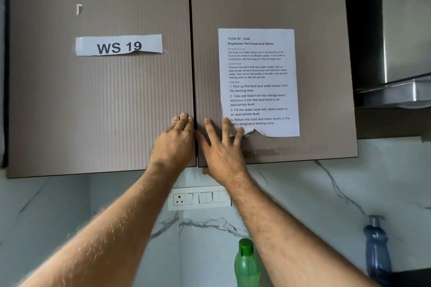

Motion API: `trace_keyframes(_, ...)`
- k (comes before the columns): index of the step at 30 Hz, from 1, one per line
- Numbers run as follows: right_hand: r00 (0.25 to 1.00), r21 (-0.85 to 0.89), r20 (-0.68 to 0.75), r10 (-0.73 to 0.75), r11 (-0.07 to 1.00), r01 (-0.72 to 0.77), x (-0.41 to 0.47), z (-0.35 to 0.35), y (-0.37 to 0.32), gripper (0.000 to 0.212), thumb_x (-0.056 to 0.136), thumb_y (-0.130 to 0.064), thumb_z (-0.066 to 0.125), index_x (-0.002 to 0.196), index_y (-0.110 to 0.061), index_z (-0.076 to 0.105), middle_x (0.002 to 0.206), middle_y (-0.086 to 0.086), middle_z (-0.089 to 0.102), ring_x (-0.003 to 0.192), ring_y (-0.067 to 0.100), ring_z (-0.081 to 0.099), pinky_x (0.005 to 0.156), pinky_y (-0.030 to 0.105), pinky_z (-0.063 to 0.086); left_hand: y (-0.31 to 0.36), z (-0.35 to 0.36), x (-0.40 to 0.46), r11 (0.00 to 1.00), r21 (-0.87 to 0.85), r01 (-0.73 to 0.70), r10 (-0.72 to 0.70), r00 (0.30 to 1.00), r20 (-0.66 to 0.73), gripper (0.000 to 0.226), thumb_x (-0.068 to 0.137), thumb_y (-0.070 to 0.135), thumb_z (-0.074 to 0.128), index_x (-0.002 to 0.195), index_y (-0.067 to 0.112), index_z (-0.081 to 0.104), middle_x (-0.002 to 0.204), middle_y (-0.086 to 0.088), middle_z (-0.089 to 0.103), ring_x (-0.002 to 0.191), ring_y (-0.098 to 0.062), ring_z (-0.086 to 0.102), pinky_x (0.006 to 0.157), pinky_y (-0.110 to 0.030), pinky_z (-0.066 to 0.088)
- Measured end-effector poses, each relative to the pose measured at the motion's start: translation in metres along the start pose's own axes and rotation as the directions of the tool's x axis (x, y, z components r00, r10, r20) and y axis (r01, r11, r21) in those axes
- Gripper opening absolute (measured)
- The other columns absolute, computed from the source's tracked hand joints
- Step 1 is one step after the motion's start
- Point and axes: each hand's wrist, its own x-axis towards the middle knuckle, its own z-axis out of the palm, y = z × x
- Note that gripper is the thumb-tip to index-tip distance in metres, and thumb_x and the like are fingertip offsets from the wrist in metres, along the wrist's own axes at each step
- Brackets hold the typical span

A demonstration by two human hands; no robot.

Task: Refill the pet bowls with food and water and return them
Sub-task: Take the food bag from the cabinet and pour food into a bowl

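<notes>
Evidently both hands are up at the seam (195, 100) between the two cupboard doors, and that placement reads as a move to open or press shut the cupboard, most likely in search of the pet food. The left hand (175, 140) lies flat on the left door (100, 100), just left of the seam, its fingers (184, 119) held together and straight, closed on nothing. The right hand (221, 147) lies just right of the seam on the right door (268, 7), fingers spread wide and flat, thumb hooked under the door's lower edge; it too holds nothing, though two fingertips overlap the torn bottom corner of the task sheet (258, 81) taped there. Left of the seam a label (119, 45) reads "WS 19".

Neither pet bowl is in view, nor any food bag; I cannot tell where they are, and the cupboard's contents are hidden behind the shut doors.

Well below the seam stand two bottles: a green bottle (247, 263) with a green cap, translucent, its fill level unclear, and, further right, a blue bottle (376, 249), blurred. Either may be meant for the water bowl. A switch panel (199, 198) sits directly under the seam.
</notes>
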Motion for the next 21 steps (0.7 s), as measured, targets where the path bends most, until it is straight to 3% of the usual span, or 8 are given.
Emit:
trace_keyframes(2, 1.0, -0.028, -0.009, 0.025, 0.999, -0.025, 0.0, 0.001, -0.011, 0.078, 0.1, -0.026, 0.058, 0.165, -0.023, 0.014, 0.172, 0.016, 0.01, 0.15, 0.061, 0.013, 0.108, 0.083, 0.025, 0.0, -0.001, 0.0, 1.0, 0.013, -0.01, 0.01, 1.0, -0.002, 0.054, 0.104, 0.015, 0.038, 0.155, 0.004, 0.027, 0.162, -0.016, 0.027, 0.148, -0.03, 0.031, 0.117, -0.036, 0.031)
trace_keyframes(4, 0.999, -0.069, -0.003, 0.05, 0.996, -0.05, -0.004, 0.003, -0.023, 0.074, 0.101, -0.018, 0.048, 0.165, -0.02, 0.011, 0.172, 0.021, 0.011, 0.147, 0.064, 0.019, 0.107, 0.082, 0.03, -0.001, -0.002, 0.001, 0.999, 0.025, -0.021, 0.021, 1.0, 0.009, 0.054, 0.105, 0.015, 0.035, 0.157, 0.005, 0.022, 0.164, -0.015, 0.022, 0.15, -0.029, 0.026, 0.118, -0.034, 0.027)
trace_keyframes(8, 0.997, -0.143, -0.066, 0.036, 0.989, -0.045, -0.017, 0.01, -0.031, 0.068, 0.092, -0.018, 0.041, 0.16, -0.024, 0.039, 0.162, 0.019, 0.041, 0.136, 0.059, 0.046, 0.098, 0.071, 0.049, -0.008, 0.0, 0.002, 0.999, 0.011, -0.031, 0.03, 0.999, 0.034, 0.06, 0.103, 0.01, 0.034, 0.159, 0.007, 0.012, 0.167, -0.012, 0.013, 0.153, -0.027, 0.017, 0.119, -0.032, 0.023)
trace_keyframes(12, 0.975, -0.157, -0.22, 0.036, 0.985, -0.072, -0.023, 0.019, -0.032, 0.063, 0.093, -0.013, 0.031, 0.153, -0.023, 0.048, 0.159, 0.021, 0.044, 0.134, 0.06, 0.048, 0.095, 0.072, 0.05, -0.008, 0.005, 0.002, 0.999, 0.026, -0.031, 0.029, 0.998, 0.058, 0.062, 0.104, 0.014, 0.037, 0.158, 0.004, 0.007, 0.167, -0.014, 0.009, 0.154, -0.027, 0.012, 0.12, -0.032, 0.021)
trace_keyframes(15, 0.954, -0.104, -0.296, 0.044, 0.991, -0.078, -0.028, 0.02, -0.035, 0.056, 0.096, -0.009, 0.03, 0.144, -0.024, 0.054, 0.159, 0.021, 0.045, 0.134, 0.061, 0.047, 0.095, 0.073, 0.049, -0.006, 0.005, 0.001, 0.999, 0.051, -0.012, 0.008, 0.996, 0.087, 0.065, 0.105, 0.016, 0.039, 0.158, 0.003, 0.003, 0.167, -0.014, 0.006, 0.154, -0.028, 0.009, 0.12, -0.032, 0.022)
trace_keyframes(20, 0.928, -0.039, -0.368, 0.067, 0.995, -0.087, -0.039, 0.008, -0.031, 0.007, 0.104, -0.018, 0.05, 0.104, -0.021, 0.057, 0.156, 0.022, 0.048, 0.134, 0.062, 0.046, 0.095, 0.075, 0.047, -0.006, -0.002, 0.002, 0.994, 0.096, -0.046, 0.032, 0.989, 0.145, 0.076, 0.102, 0.019, 0.048, 0.157, 0.0, -0.001, 0.167, -0.018, 0.002, 0.154, -0.03, 0.007, 0.122, -0.033, 0.015)
trace_keyframes(21, 0.919, -0.022, -0.385, 0.079, 0.995, -0.094, -0.043, 0.004, -0.031, 0.012, 0.107, -0.017, 0.046, 0.1, -0.02, 0.055, 0.156, 0.022, 0.048, 0.134, 0.062, 0.046, 0.095, 0.075, 0.047, -0.006, -0.005, 0.003, 0.995, 0.09, -0.046, 0.031, 0.987, 0.161, 0.078, 0.101, 0.019, 0.05, 0.157, 0.0, -0.001, 0.167, -0.018, 0.002, 0.154, -0.03, 0.007, 0.122, -0.033, 0.015)
